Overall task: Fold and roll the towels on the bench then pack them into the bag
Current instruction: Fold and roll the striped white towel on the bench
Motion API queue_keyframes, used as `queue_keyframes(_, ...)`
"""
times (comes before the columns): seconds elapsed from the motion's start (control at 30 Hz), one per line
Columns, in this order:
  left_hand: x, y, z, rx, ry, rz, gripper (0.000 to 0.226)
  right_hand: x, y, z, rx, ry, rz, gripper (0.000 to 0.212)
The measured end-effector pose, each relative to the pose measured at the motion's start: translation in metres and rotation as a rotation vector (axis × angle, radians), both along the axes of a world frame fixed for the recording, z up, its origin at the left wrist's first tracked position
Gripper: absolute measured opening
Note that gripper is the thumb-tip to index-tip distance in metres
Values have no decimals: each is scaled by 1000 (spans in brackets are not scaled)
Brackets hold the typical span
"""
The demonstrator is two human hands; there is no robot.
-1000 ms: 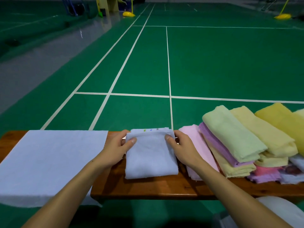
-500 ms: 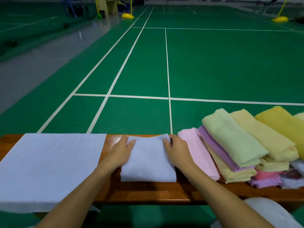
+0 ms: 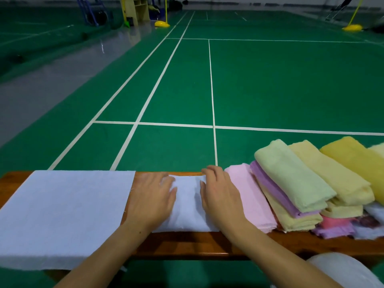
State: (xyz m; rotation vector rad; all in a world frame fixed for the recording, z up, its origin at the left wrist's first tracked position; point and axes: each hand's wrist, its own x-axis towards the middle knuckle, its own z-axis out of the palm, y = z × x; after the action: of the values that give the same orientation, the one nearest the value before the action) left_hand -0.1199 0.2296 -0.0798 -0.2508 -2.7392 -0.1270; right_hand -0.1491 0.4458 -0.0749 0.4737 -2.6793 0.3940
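A folded pale blue towel [image 3: 188,206] lies on the wooden bench [image 3: 187,244] in front of me. My left hand [image 3: 151,202] lies flat on its left side, fingers straight and pressing down. On its right side my right hand [image 3: 220,194] also presses it, with the fingertips at the far edge. To the left a larger pale blue towel [image 3: 62,215] is spread flat and hangs over the bench's near edge. A folded pink towel [image 3: 249,196] lies just right of my right hand.
A pile of folded towels, green [image 3: 291,177], purple [image 3: 276,194], yellow [image 3: 332,173] and others, fills the bench's right end. A white rounded object [image 3: 349,271] sits at the lower right, below the bench. Green court floor [image 3: 207,84] stretches beyond.
The towel's far part has been folded down, and both hands have gone from pinching its far edge to pressing flat on top of it. The camera has tilted slightly.
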Motion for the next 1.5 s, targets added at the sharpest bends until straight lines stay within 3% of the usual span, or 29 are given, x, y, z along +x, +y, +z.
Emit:
queue_keyframes(0.07,7,5,-16,-109,-60,-168,48,13,-6,-14,101,-70,149,40)
queue_keyframes(0.13,12,7,-29,-190,-182,-199,58,20,-5,-29,221,-188,247,59)
queue_keyframes(0.23,14,6,-38,-127,-363,-78,75,15,3,-37,227,-326,312,72)
queue_keyframes(0.4,8,3,-40,14,-457,10,98,6,11,-30,251,-396,338,77)
queue_keyframes(0.53,10,-14,-32,135,-446,-56,89,7,21,-10,254,-379,321,72)
queue_keyframes(0.73,35,-44,-14,404,-284,-265,46,21,55,14,90,-371,425,53)
queue_keyframes(0.9,47,-56,-8,239,-434,-316,61,28,70,9,223,-425,486,67)
queue_keyframes(1.13,42,-50,-6,75,-347,-285,51,29,63,1,289,-331,446,60)
queue_keyframes(1.37,38,-48,-7,58,-292,-276,30,22,57,-2,205,-331,385,43)
queue_keyframes(1.5,37,-47,0,213,-269,-242,36,19,56,4,-5,-390,319,40)
